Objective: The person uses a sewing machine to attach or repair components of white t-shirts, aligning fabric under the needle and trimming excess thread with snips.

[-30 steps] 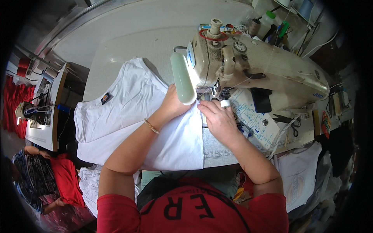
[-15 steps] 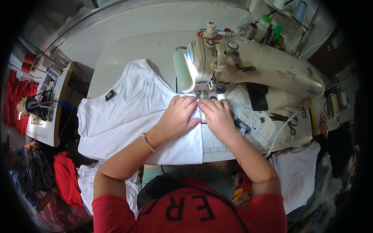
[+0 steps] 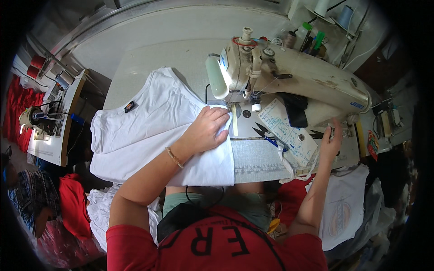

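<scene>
A white shirt with a small dark label is spread on the sewing machine table. Its right edge reaches the needle area of the sewing machine. My left hand is closed on the shirt beside the presser foot, fingers bent over the cloth and thumb apart. At the right, my right hand has its fingers around the handles of black scissors. My palm hides most of the scissors; their blades point left.
Blue-handled snips and a marked paper lie right of the needle, near a black phone. A white strip hangs at the front edge. Another sewing machine and a person's patterned sleeve are at left.
My right hand has left the cloth and moved right to the scissors. The white strip has shifted left. The left hand stays on the shirt, and the snips and needle plate are now uncovered.
</scene>
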The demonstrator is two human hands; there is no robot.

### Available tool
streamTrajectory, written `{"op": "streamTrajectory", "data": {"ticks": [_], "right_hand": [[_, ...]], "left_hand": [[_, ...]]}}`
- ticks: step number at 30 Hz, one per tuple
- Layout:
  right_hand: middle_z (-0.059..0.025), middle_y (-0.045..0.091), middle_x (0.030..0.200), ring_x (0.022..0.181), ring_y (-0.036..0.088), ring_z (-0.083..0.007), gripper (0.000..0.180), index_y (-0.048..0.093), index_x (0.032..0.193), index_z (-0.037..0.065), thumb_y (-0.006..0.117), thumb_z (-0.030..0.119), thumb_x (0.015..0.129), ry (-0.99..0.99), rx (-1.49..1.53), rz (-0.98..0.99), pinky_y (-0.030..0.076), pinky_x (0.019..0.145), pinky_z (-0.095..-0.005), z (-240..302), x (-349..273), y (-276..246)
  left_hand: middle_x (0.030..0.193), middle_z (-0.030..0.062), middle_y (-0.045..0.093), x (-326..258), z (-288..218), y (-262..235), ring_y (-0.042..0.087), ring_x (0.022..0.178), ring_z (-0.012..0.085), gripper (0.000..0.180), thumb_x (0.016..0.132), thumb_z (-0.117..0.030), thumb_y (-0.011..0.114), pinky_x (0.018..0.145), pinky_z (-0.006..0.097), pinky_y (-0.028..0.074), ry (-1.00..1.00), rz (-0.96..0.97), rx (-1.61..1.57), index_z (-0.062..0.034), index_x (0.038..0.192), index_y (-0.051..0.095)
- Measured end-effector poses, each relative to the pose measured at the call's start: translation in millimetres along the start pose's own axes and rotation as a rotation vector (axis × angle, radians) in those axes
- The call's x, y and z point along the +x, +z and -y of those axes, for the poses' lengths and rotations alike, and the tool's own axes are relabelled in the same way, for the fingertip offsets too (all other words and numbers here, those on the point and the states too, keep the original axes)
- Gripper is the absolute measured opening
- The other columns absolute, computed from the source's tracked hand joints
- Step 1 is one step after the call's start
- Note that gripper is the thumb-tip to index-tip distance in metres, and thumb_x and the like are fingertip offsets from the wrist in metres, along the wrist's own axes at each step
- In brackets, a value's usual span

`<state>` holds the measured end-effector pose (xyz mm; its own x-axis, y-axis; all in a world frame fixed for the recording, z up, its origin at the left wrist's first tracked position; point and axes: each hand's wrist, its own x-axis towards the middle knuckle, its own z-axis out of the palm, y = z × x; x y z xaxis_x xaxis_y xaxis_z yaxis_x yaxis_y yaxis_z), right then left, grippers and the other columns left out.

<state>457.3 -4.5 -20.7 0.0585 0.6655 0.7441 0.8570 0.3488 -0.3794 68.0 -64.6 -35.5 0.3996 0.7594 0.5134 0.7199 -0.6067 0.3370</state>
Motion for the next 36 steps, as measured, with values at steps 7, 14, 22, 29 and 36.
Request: {"op": "streamTrajectory", "data": {"ticks": [7,14,22,29,36], "right_hand": [[-0.0122,0.055,0.127,0.12,0.05,-0.0284,0.047,0.055,0.125,0.006,0.052,-0.002,0.078,0.069,-0.27,0.216,0.036,0.102,-0.0414,-34,-18,3],[-0.0088,0.048,0.137,0.126,0.046,-0.0253,0.056,0.049,0.132,0.01,0.049,-0.005,0.078,-0.062,-0.442,0.14,0.03,0.106,-0.0458,-49,-19,1],[-0.0112,0.035,0.145,0.134,0.034,-0.0278,0.061,0.036,0.14,0.009,0.049,-0.001,0.081,-0.035,-0.38,0.095,0.028,0.107,-0.0484,-27,-17,5],[-0.0082,0.056,0.127,0.121,0.049,-0.0255,0.044,0.054,0.125,0.007,0.048,0.0,0.082,0.025,-0.392,0.284,0.031,0.104,-0.0476,-51,-22,7],[-0.0105,0.059,0.12,0.109,0.055,-0.0288,0.036,0.058,0.119,0.007,0.05,0.004,0.084,-0.145,-0.281,-0.136,0.034,0.099,-0.0431,-56,9,-5]], "left_hand": [[0.113,0.0172,0.057,-4,4,-1,0.051,0.109,0.0305,0.038,0.076,-0.016,0.061,0.095,0.039,0.037,-0.004,-0.008,0.022,0.0065,0.107,0.058],[0.11,0.0171,0.058,-3,3,-1,0.052,0.108,0.03,0.036,0.076,-0.013,0.06,0.094,0.04,0.038,0.034,-0.012,-0.006,0.0067,0.105,0.058],[0.11,0.017,0.059,1,18,0,0.054,0.106,0.0298,0.032,0.072,-0.007,0.057,0.092,0.039,0.04,0.077,-0.066,0.011,0.0051,0.102,0.06],[0.112,0.0172,0.059,-1,12,2,0.054,0.107,0.0298,0.032,0.073,-0.007,0.057,0.093,0.039,0.039,0.058,-0.039,0.031,0.0049,0.103,0.06],[0.111,0.0158,0.06,3,14,2,0.054,0.106,0.0297,0.03,0.074,-0.01,0.057,0.092,0.042,0.04,0.017,-0.064,-0.002,0.0023,0.101,0.061]]}}
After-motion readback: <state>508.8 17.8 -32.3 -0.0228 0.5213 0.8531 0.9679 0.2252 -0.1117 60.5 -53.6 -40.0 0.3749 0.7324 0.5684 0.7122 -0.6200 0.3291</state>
